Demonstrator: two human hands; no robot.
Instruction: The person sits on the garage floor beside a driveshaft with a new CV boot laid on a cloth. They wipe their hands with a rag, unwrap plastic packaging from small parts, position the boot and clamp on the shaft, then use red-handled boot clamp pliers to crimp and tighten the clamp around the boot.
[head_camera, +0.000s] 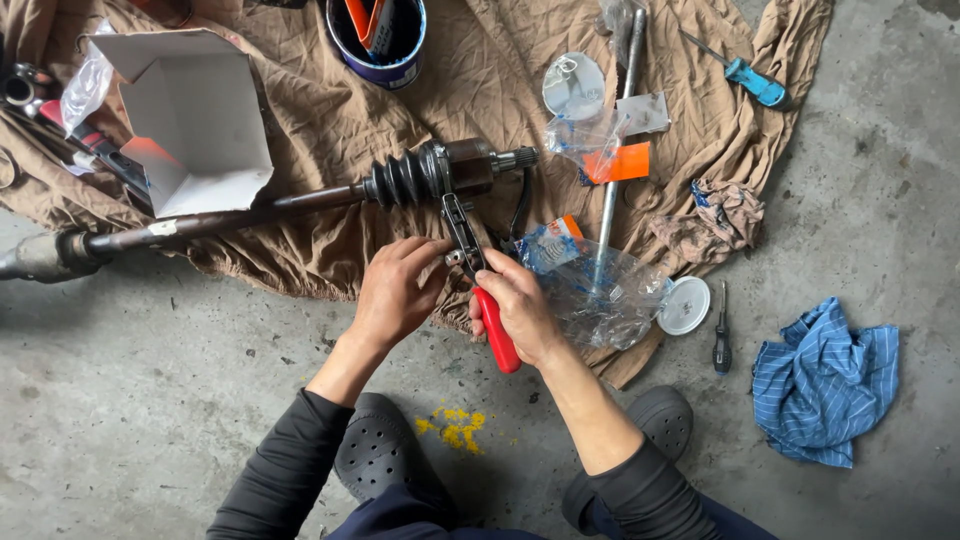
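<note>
Right hand (518, 312) was closed on the red-handled tool (478, 278), hiding mid-handle. Left hand (395, 290) pinched the shank just above. Tool ran lengthwise away from the grip, tip at the boot (405, 177); contact unclear.

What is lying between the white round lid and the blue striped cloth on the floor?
In the head view, a small black-handled screwdriver lies on bare concrete between the white lid and the blue striped cloth.

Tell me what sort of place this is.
Probably a car repair garage: a drive shaft with rubber boot lies on a brown cloth over bare concrete floor, screwdrivers nearby.
</note>
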